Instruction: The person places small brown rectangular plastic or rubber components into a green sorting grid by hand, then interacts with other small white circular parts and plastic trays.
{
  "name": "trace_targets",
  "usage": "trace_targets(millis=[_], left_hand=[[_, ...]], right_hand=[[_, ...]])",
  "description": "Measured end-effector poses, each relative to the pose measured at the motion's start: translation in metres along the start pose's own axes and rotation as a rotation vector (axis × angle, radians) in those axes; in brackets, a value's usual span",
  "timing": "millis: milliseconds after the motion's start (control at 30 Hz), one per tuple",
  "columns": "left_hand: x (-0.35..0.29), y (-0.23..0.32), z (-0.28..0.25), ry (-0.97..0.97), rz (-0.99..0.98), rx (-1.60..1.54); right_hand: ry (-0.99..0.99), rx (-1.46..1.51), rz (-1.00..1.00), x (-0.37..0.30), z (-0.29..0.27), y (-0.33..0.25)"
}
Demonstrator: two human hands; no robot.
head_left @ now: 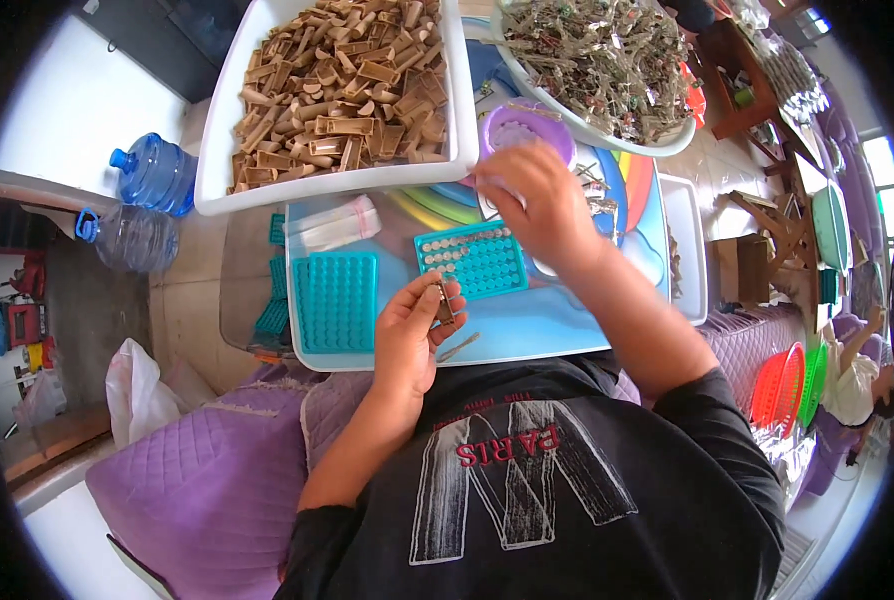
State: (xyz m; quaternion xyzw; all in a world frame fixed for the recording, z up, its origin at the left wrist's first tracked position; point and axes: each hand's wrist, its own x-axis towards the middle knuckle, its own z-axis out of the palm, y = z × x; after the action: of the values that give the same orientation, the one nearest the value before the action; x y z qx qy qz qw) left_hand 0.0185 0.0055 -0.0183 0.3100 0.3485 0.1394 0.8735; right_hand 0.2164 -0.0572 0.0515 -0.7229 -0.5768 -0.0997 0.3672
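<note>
Close to my body, my left hand pinches a small brown half-round plastic piece between thumb and fingers. Just beyond it lies a teal tray with rows of round pockets, some filled with small silvery discs. My right hand is raised at the near edge of a purple bowl; its fingers are smeared by motion, so whether they hold anything cannot be made out. A second teal tray with round pockets lies to the left, beside a bundle of clear plastic bags.
A white bin heaped with brown pieces stands at the far left. At the far right is a pale tub of tangled wired parts. Blue water bottles stand left on the floor. Another person sits far right.
</note>
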Motion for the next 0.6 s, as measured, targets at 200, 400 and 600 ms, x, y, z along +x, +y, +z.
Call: trace_targets(millis=[200, 400, 600], left_hand=[[0.005, 0.009, 0.001, -0.020, -0.037, -0.044], [0.004, 0.017, 0.003, -0.016, -0.082, -0.104], [0.001, 0.012, 0.003, -0.036, -0.049, -0.068]], right_hand=[[-0.234, -0.409, -0.056, 0.072, 0.032, 0.018], [-0.557, -0.664, -0.009, 0.093, 0.046, 0.014], [-0.462, -0.646, -0.004, 0.083, 0.044, 0.016]])
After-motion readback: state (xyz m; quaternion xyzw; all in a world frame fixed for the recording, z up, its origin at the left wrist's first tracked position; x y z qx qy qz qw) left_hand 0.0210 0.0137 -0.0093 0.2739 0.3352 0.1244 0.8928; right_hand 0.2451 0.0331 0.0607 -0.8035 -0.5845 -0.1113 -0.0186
